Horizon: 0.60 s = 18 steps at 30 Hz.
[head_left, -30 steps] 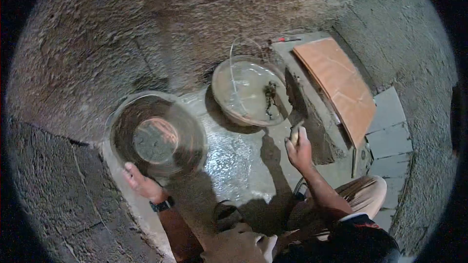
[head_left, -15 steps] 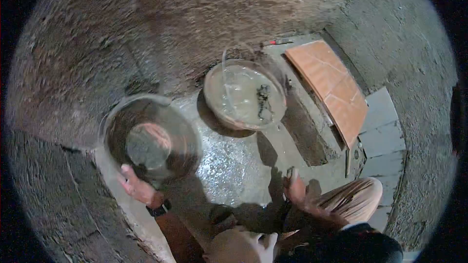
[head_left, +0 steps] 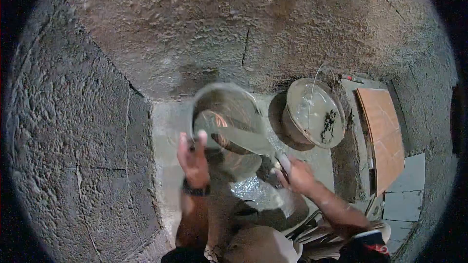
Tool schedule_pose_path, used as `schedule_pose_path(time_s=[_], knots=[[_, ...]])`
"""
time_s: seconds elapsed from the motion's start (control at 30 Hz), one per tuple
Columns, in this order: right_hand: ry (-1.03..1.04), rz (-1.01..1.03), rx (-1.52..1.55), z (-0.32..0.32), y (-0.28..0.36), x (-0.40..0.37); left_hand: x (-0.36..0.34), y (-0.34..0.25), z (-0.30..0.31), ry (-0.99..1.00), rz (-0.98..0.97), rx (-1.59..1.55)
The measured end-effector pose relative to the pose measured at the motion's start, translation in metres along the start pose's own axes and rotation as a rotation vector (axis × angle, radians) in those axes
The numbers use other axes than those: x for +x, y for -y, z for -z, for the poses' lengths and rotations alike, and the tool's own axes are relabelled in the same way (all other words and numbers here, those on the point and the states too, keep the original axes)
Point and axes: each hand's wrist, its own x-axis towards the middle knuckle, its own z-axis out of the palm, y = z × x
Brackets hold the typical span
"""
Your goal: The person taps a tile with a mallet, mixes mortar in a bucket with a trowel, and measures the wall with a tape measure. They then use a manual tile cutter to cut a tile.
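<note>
Rough far wall [head_left: 229,29] takes up most of the view, with a darker left wall [head_left: 83,131] meeting it in a corner. Floor [head_left: 168,165] is pale, with a shiny wet patch [head_left: 248,188] on the near side of the buckets.

Left bucket [head_left: 239,104] is left of centre, mouth facing up at the camera, motion-blurred; contents too smeared to identify. Orange tile [head_left: 382,141] is at the right, in front of several pale tiles [head_left: 402,199] on its near-right side. Right bucket [head_left: 292,126] is near the far wall, between left bucket and orange tile, with cloudy liquid [head_left: 312,112] inside and a thin handle [head_left: 316,75] up.

Trowel [head_left: 248,141]: blade points left across the left bucket's mouth; can't tell if it touches. Right hand [head_left: 297,174] has fingers wrapped around its handle. Left hand [head_left: 194,160] is at left bucket's near-left rim, thumb and fingers pinching it.

Dark clump [head_left: 330,124] in the right bucket's right half. Dark wristwatch [head_left: 196,188] on left wrist. Red-handled tool [head_left: 350,78] beyond orange tile, by far wall.
</note>
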Motion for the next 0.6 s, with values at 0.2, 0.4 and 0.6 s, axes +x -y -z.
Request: schedule_pose_path(time_s=[0.2, 0.4, 0.6], knots=[[0.252, -0.203, -0.330, 0.011, 0.019, 0.025, -0.049, 0.003, 0.001, 0.069, -0.083, 0.171], [0.148, -0.221, -0.291, 0.001, 0.013, 0.028, -0.038, 0.028, -0.011, 0.301, -0.372, 0.107], [0.219, -0.187, -0.322, 0.019, 0.027, 0.041, -0.031, 0.020, -0.006, -0.141, -0.343, 0.485]])
